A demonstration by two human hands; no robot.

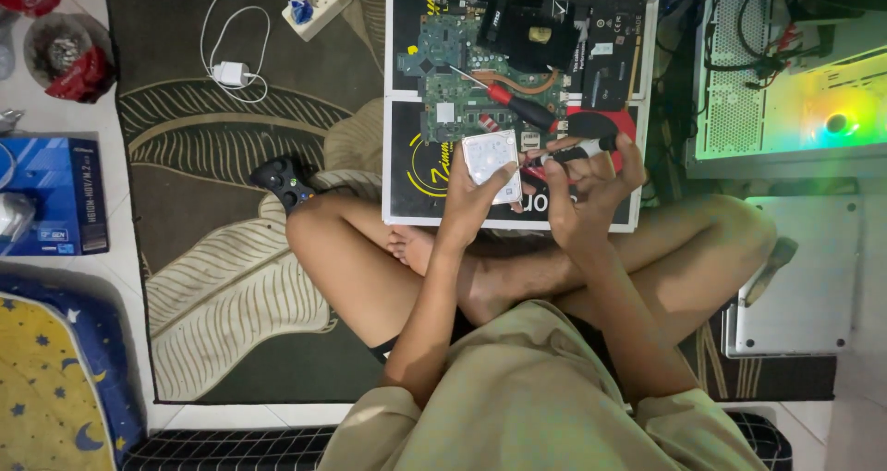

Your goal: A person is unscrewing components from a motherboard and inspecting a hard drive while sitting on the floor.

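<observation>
your left hand [469, 198] grips a small flat silver drive [491, 163], fingers wrapped up its left and lower edges, so it sits tilted over the near edge of the black cardboard box [407, 129] in front of your crossed legs. your right hand [584, 192] is closed around a small screwdriver [575, 150] with a black grip. the tool lies almost level, its long axis running right to left, and its tip points at the drive's right edge, just beside it. the right hand is the nearer one to that edge; the left only steadies. whether the tip touches the drive is hard to make out, since your fingers crowd the gap. behind the drive a green circuit board [459, 69] lies on the box with a red-handled screwdriver [517, 106] across it. the drive's underside is hidden.
</observation>
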